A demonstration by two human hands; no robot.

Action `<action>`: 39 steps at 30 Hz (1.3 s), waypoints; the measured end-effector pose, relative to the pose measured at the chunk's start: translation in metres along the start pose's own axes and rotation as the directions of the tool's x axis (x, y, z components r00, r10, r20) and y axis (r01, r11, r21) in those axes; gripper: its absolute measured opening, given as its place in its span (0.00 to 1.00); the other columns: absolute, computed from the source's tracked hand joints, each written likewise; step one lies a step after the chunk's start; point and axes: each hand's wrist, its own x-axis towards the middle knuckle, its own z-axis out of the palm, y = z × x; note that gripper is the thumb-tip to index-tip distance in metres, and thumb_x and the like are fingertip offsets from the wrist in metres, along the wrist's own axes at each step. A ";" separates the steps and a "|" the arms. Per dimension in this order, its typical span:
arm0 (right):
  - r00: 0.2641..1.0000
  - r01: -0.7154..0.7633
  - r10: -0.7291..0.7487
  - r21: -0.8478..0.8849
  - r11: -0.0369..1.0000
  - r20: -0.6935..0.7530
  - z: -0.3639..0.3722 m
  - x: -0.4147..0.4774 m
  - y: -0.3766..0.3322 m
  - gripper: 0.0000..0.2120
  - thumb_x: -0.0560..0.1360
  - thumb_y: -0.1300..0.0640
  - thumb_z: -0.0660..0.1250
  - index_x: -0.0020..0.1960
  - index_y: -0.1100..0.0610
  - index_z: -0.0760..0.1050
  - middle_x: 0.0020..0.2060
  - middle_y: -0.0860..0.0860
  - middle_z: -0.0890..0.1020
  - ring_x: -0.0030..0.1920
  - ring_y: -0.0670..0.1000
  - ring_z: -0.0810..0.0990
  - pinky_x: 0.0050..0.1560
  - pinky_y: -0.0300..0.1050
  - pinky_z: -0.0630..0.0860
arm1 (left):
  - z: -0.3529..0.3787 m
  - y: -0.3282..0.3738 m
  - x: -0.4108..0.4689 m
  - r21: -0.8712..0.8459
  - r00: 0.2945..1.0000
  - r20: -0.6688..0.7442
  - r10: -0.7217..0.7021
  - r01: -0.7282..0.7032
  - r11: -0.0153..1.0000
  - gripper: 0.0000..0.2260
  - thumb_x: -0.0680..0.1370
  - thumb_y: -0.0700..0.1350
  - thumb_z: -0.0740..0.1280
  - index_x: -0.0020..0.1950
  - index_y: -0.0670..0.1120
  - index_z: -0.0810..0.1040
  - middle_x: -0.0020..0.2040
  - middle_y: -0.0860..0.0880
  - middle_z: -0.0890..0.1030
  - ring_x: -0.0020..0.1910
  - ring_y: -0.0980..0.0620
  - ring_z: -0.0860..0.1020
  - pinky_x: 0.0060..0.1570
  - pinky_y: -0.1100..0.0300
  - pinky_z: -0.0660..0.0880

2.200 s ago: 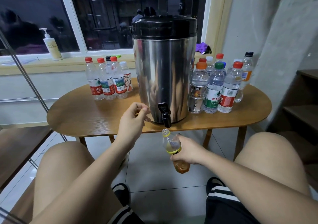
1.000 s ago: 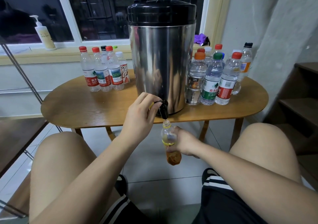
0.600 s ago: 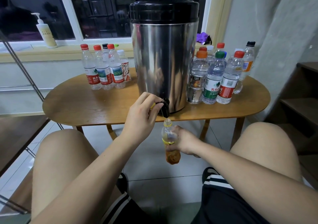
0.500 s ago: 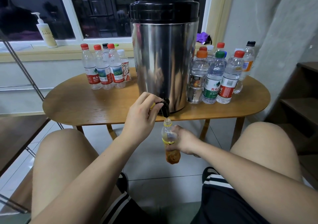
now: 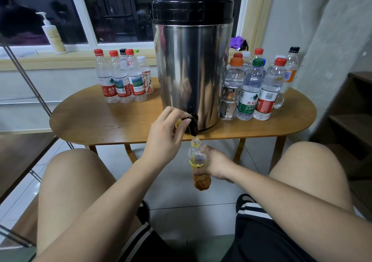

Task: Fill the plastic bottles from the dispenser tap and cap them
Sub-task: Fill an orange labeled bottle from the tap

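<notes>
**Open bottle held under the tap, amber in its lower part**

The steel dispenser, with its black lid, stands at the front edge of the oval wooden table. Its black tap hangs just past that edge. The person's left hand has thumb and fingers curled round the tap's lever. Below the table edge, the right hand is wrapped round the middle of a small clear bottle, uncapped. The bottle is upright, and its mouth sits right under the spout. Amber liquid fills the bottom part of it, below the yellow label; the upper part looks clear.

On the table to the left of the dispenser is a tight cluster of capped bottles, mostly with red caps. To its right is a bigger capped cluster with orange, green, red and black caps. All are transparent; I cannot tell from here how full they are.

A white pump bottle stands on the windowsill.
</notes>
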 end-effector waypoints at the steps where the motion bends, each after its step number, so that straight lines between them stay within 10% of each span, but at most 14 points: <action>1: 1.000 -0.001 0.001 0.003 1.000 0.001 0.000 0.000 0.000 0.40 0.63 0.48 0.88 0.69 0.47 0.72 0.60 0.48 0.81 0.58 0.53 0.82 0.59 0.54 0.84 | 0.000 0.000 0.000 -0.001 1.000 0.001 -0.003 0.003 1.000 0.05 0.86 0.44 0.69 0.58 0.44 0.83 0.53 0.51 0.80 0.44 0.55 0.75 0.44 0.68 0.70; 39: 1.000 -0.002 0.002 0.034 0.999 0.005 0.002 0.001 0.002 0.40 0.63 0.48 0.89 0.69 0.46 0.73 0.60 0.49 0.82 0.58 0.53 0.83 0.59 0.53 0.84 | 0.000 0.000 -0.001 -0.014 1.000 -0.008 -0.014 0.014 1.000 0.04 0.86 0.44 0.70 0.58 0.45 0.83 0.53 0.52 0.80 0.45 0.60 0.75 0.44 0.69 0.69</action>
